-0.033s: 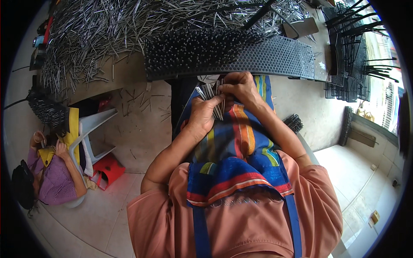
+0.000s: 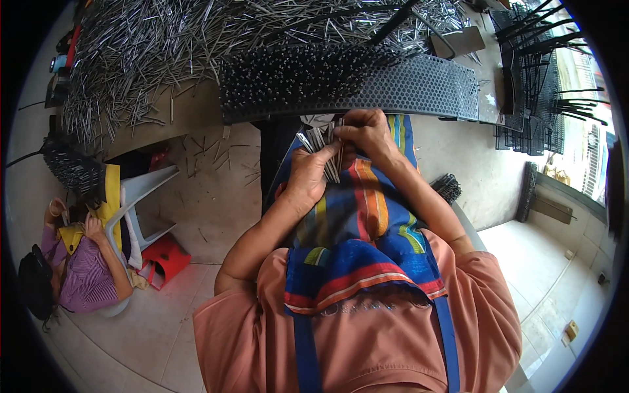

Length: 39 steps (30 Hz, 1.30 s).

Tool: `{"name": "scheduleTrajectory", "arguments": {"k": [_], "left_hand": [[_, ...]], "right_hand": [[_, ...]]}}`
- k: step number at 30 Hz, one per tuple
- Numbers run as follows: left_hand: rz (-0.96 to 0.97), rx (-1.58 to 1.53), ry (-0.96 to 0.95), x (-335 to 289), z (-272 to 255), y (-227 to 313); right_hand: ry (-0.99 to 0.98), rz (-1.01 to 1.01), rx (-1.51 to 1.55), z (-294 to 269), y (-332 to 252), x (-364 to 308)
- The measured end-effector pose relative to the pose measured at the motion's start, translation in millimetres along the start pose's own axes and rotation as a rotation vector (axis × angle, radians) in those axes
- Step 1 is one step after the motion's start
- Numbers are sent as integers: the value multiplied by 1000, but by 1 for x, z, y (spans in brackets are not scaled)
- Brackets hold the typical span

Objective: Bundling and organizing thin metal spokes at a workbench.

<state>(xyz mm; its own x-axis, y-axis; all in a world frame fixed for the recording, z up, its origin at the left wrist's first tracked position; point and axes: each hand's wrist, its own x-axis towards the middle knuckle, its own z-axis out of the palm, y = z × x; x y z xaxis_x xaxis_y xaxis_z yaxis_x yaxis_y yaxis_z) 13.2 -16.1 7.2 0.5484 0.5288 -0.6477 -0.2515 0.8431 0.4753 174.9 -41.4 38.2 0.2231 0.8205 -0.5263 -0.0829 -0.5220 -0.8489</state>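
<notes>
A bundle of thin grey metal strips (image 2: 316, 139) stands fanned out in front of my lap. My left hand (image 2: 308, 175) is closed round it, thumb across the front. At the bundle's upper right side, my right hand (image 2: 368, 136) pinches with thumb and forefinger at the end of a strip. Just beyond both hands runs a long, curved black perforated rack (image 2: 432, 88). Its left and middle holes are packed with upright dark pieces, while bare holes show at its right end.
A large heap of loose metal strips (image 2: 157, 59) covers the table behind the rack. Wire racks (image 2: 531, 85) with dark rods stand at the far right. A co-worker in a purple striped top (image 2: 92, 278) sits at the left, beside a grey chair (image 2: 147, 187) and a red bag (image 2: 167, 259).
My right fingertips have shifted very slightly at the top of the bundle. My left hand and everything else look the same.
</notes>
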Motion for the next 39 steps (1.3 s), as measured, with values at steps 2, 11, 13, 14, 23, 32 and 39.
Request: {"name": "scheduleTrajectory", "arguments": {"k": [2, 11, 13, 14, 23, 32, 39], "left_hand": [[-3, -47, 47, -2, 4, 2], [-69, 85, 71, 3, -11, -14], [-62, 99, 51, 2, -9, -15], [-65, 62, 57, 1, -8, -13], [11, 7, 76, 0, -2, -12], [11, -64, 45, 4, 13, 0], [49, -141, 27, 9, 23, -4]], "right_hand": [[51, 116, 300, -3, -2, -2], [477, -768, -88, -20, 7, 25], [439, -791, -123, -19, 7, 27], [430, -809, -153, -19, 7, 27], [425, -797, -329, -8, 9, 26], [515, -764, -575, -8, 7, 24], [459, -865, -543, -9, 12, 23]]}}
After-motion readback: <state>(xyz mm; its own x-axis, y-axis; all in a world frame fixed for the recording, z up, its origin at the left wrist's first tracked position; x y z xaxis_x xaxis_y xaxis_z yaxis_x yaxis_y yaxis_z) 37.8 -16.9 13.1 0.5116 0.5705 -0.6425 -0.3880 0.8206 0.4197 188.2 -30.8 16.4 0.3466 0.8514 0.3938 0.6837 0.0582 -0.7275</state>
